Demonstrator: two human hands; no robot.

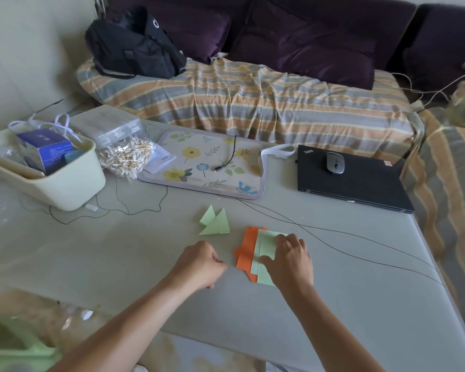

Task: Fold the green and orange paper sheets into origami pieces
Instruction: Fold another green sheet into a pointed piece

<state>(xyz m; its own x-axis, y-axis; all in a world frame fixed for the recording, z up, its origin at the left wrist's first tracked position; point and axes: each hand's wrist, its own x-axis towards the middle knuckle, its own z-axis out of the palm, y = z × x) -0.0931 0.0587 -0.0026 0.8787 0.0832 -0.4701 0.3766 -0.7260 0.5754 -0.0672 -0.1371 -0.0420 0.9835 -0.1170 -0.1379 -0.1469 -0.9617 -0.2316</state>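
Green paper strip point(266, 248) lies atop the orange sheets point(246, 248) on the bench point(145, 251); right hand point(289, 260) presses it flat-fingered; left hand point(199, 264), curled and empty, should pinch the crease; folded green pieces point(216, 221) sit nearby.

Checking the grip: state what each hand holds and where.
Right hand lies flat on the green sheets, gripping nothing. Left hand is a closed, seemingly empty fist.

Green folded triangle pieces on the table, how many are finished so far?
2. One green triangle piece lies farther back; the second green triangle piece sits just right of it, overlapping it. More could be hidden under the paper stack beneath the right hand.
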